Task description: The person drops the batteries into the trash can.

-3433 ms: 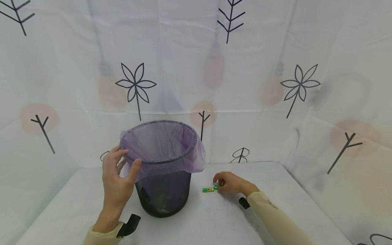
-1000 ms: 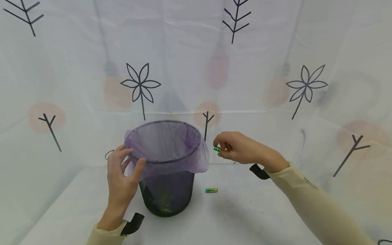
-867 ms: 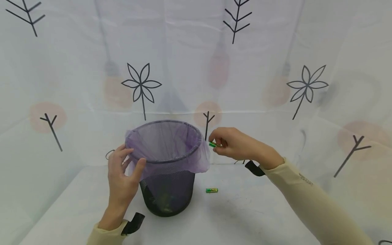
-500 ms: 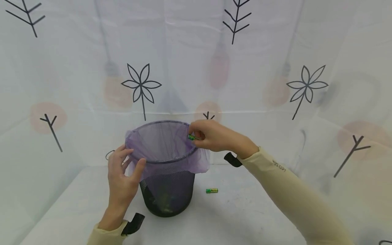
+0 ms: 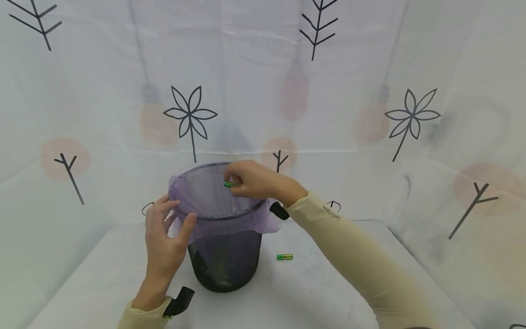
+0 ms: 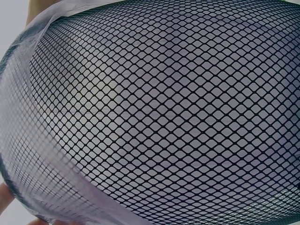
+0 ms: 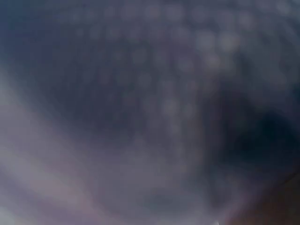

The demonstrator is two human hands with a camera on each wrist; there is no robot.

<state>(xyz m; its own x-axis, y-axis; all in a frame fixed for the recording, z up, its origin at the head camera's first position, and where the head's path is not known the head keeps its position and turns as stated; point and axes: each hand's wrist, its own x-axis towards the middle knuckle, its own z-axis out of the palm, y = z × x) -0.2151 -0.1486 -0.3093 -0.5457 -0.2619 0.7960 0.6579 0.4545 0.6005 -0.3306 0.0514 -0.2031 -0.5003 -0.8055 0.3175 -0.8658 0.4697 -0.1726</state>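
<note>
1. The right hand [image 5: 256, 182], at frame centre, has its grip pinched on a green battery [image 5: 228, 184] over the mouth of the mesh bin [image 5: 223, 256]; a release well inside the rim should drop it cleanly (judgement).
2. The left hand [image 5: 164, 240], at lower left, steadies the purple liner [image 5: 205, 196], thumb and fingers curled on its edge.
3. A second battery [image 5: 284, 257] lies on the tabletop [image 5: 328, 292], right of the bin.

Battery [image 5: 228, 184] now over bin [image 5: 223, 256] mouth

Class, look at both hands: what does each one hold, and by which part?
The right hand pinches a green battery by one end above the bin. The left hand grips the bin's bag-covered rim.
</note>
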